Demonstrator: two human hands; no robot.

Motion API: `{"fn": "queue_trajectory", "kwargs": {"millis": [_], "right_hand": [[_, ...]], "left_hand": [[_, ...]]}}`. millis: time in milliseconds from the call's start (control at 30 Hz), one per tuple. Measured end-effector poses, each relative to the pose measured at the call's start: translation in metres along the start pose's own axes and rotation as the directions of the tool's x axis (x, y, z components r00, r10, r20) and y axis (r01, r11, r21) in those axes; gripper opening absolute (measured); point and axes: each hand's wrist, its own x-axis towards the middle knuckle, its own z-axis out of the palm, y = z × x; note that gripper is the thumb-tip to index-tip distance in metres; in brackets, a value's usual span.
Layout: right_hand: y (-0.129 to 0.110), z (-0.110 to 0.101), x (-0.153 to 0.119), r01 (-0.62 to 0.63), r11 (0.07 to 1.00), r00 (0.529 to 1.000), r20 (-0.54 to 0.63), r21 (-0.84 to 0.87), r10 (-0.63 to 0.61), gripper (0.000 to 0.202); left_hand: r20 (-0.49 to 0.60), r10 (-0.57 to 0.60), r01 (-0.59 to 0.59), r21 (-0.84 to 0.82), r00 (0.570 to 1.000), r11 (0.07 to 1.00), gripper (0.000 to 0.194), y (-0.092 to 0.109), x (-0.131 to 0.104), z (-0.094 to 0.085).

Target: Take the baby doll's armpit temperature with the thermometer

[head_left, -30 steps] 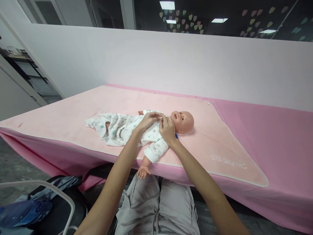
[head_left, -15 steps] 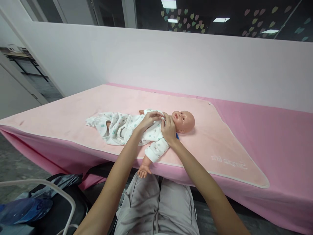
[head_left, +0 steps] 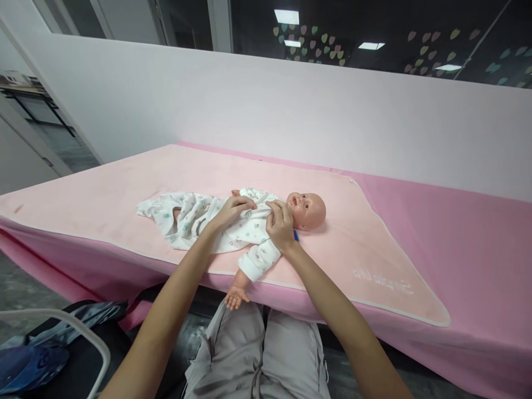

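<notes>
A baby doll (head_left: 306, 210) lies on its back, its bare head to the right, dressed in a white patterned baby romper (head_left: 245, 235). My right hand (head_left: 280, 221) is closed at the doll's collar, fingers pinching the romper just below the chin. Over the chest, to its left, my left hand (head_left: 236, 211) has curled fingers pressed together on the romper's front; a drawn line of fabric runs between the two hands. What lies under the left fingertips is partly hidden. The doll's near arm (head_left: 238, 289) extends over the table's front edge.
A pale pink mat (head_left: 366, 244) lies under the doll on a pink-covered table (head_left: 469, 249), with a white wall (head_left: 291, 105) behind. A small blue piece (head_left: 296, 235) shows by the doll's neck. At lower left stands a chair (head_left: 83, 332) with cloth and a blue bag-like item.
My left hand has moved left, away from the right hand, down the doll's chest. The right hand now pinches more tightly at the collar. The whole view has shifted slightly.
</notes>
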Motion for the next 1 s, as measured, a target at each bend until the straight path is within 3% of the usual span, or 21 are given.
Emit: {"fn": "queue_trajectory", "kwargs": {"millis": [100, 233, 433, 733, 1000], "right_hand": [[-0.002, -0.002, 0.002, -0.005, 1.000, 0.999, 0.044, -0.007, 0.005, 0.034], [-0.010, -0.005, 0.005, -0.036, 0.999, 0.985, 0.168, -0.015, 0.038, 0.033], [-0.021, -0.003, 0.006, 0.143, 0.989, 0.934, 0.327, 0.030, -0.145, 0.021], [-0.021, 0.005, 0.010, 0.104, 0.994, 0.928, 0.359, 0.024, -0.106, 0.019], [-0.023, 0.008, 0.010, 0.064, 0.998, 0.918, 0.392, -0.013, -0.054, 0.013]], "left_hand": [[0.050, -0.009, 0.007, 0.030, 0.999, 1.000, 0.016, -0.004, -0.011, -0.015], [0.059, 0.033, -0.035, 0.042, 0.998, 0.999, 0.014, -0.007, -0.017, -0.017], [0.056, 0.036, -0.038, 0.039, 0.998, 0.999, 0.020, -0.002, -0.019, -0.012], [0.000, 0.052, -0.051, 0.159, 0.999, 0.986, 0.025, -0.004, -0.021, -0.010], [0.005, 0.075, -0.075, 0.115, 0.997, 0.991, 0.023, -0.009, -0.019, -0.009]]}}
